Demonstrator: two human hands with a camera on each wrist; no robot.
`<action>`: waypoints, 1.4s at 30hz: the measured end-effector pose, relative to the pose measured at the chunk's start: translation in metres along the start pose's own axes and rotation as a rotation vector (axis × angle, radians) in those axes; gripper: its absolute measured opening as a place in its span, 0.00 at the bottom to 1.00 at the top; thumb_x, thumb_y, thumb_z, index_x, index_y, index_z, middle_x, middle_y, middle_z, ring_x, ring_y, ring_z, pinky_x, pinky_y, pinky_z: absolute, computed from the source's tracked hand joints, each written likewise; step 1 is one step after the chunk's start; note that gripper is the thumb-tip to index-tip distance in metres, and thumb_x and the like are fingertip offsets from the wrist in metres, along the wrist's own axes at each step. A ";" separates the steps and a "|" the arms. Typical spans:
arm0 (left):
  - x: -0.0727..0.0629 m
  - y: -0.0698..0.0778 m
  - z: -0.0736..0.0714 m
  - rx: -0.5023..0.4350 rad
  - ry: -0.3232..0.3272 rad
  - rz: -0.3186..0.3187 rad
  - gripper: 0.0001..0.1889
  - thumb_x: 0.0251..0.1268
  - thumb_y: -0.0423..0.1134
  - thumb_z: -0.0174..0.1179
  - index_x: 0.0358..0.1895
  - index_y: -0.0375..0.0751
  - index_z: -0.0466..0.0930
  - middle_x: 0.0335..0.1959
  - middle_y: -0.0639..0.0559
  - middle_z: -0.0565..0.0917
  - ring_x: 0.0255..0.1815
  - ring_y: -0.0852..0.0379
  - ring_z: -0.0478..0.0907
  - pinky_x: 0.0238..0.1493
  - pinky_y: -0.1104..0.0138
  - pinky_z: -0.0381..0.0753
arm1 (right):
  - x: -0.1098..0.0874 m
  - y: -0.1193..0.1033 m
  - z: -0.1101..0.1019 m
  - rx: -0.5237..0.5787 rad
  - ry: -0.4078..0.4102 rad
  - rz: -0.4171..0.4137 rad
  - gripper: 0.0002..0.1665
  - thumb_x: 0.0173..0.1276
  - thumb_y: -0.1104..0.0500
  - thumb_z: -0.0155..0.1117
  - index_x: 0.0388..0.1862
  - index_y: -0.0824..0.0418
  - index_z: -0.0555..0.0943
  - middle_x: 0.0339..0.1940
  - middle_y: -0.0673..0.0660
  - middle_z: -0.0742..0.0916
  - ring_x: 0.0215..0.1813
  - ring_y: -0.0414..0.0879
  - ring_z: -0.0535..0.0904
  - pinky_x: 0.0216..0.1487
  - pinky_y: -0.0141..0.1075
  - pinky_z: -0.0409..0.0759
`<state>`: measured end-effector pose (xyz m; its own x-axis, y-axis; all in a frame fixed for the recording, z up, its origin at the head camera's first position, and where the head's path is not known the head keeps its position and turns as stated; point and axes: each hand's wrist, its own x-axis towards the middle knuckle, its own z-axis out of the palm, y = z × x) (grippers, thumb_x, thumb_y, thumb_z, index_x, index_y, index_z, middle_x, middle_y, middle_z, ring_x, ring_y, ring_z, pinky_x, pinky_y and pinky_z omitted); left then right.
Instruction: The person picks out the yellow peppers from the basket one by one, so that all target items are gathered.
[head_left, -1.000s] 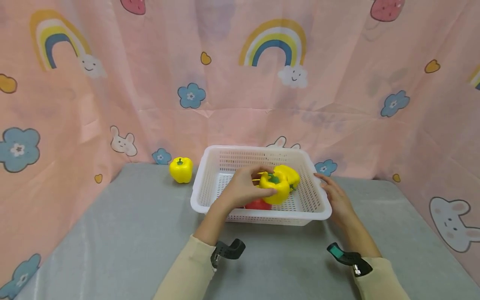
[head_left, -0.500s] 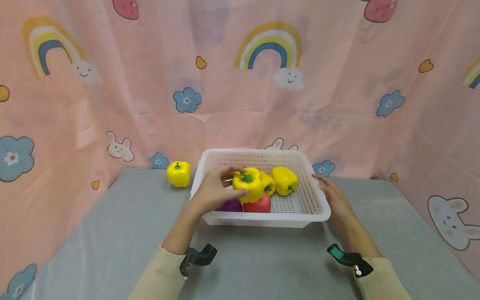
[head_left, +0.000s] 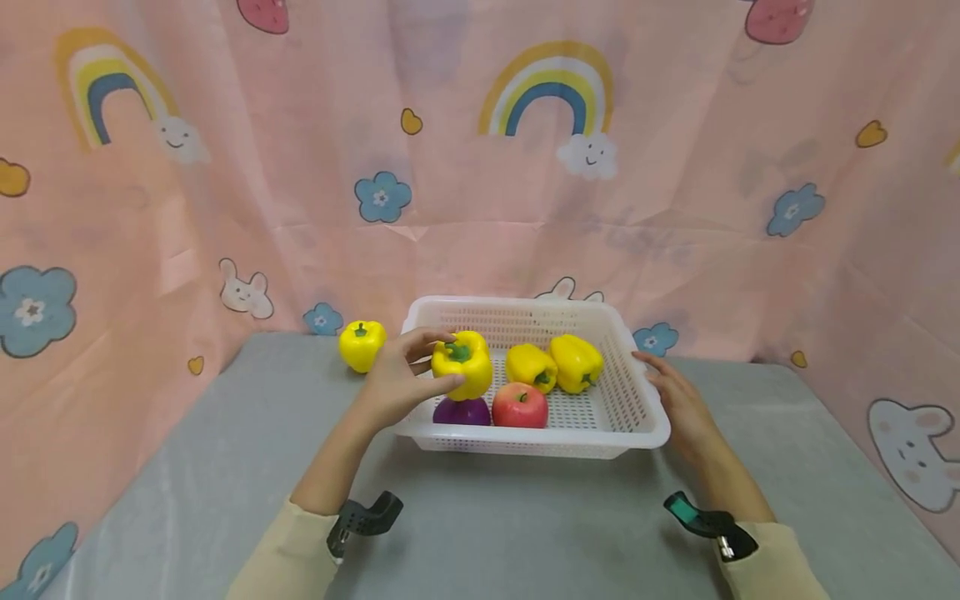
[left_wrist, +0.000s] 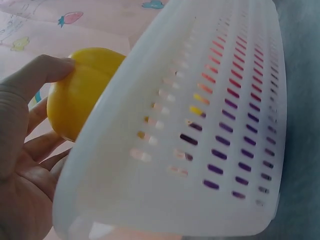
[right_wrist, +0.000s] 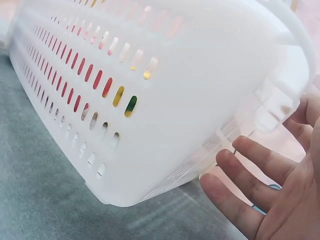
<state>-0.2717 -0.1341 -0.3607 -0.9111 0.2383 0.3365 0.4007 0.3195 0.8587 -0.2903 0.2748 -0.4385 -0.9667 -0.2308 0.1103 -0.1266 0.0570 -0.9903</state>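
My left hand [head_left: 399,377] grips a yellow bell pepper [head_left: 467,365] by its sides, thumb in front and fingers behind, over the left part of a white plastic basket [head_left: 525,436]. In the left wrist view, that bell pepper [left_wrist: 82,92] shows beyond the basket's wall. My right hand [head_left: 681,408] is at the basket's right end, its fingertips by the rim. The right wrist view shows the fingers [right_wrist: 260,160] spread and only slightly bent beside the end wall. Inside the basket lie two yellow bell peppers [head_left: 531,367], a red apple [head_left: 521,406] and a purple rounded thing [head_left: 462,412], partly hidden by the front rim.
Another yellow bell pepper [head_left: 362,345] stands on the grey tabletop [head_left: 225,467], left of the basket, close behind my left hand. A pink patterned curtain [head_left: 480,250] hangs along the back and sides.
My left hand has carried its yellow bell pepper leftward, away from the other two in the basket. The apple and purple thing have come into fuller view. My right hand stays at the basket's right end.
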 end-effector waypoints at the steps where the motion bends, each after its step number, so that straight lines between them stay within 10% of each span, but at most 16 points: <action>1: 0.000 -0.002 0.000 0.006 0.002 -0.004 0.24 0.56 0.39 0.75 0.57 0.43 0.81 0.67 0.46 0.80 0.67 0.43 0.78 0.65 0.53 0.80 | -0.001 0.000 -0.001 0.006 -0.003 -0.002 0.27 0.85 0.47 0.39 0.78 0.49 0.60 0.58 0.38 0.81 0.49 0.37 0.85 0.46 0.35 0.88; 42: -0.002 -0.024 -0.086 0.146 0.340 -0.036 0.28 0.61 0.41 0.72 0.62 0.36 0.77 0.69 0.41 0.77 0.70 0.36 0.75 0.67 0.47 0.77 | -0.001 0.002 0.000 -0.063 0.028 -0.026 0.29 0.85 0.46 0.39 0.80 0.50 0.59 0.60 0.36 0.80 0.49 0.35 0.85 0.46 0.34 0.88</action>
<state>-0.2880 -0.2212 -0.3490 -0.8953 -0.0856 0.4371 0.3549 0.4558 0.8162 -0.2894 0.2753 -0.4409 -0.9686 -0.2061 0.1390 -0.1645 0.1122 -0.9800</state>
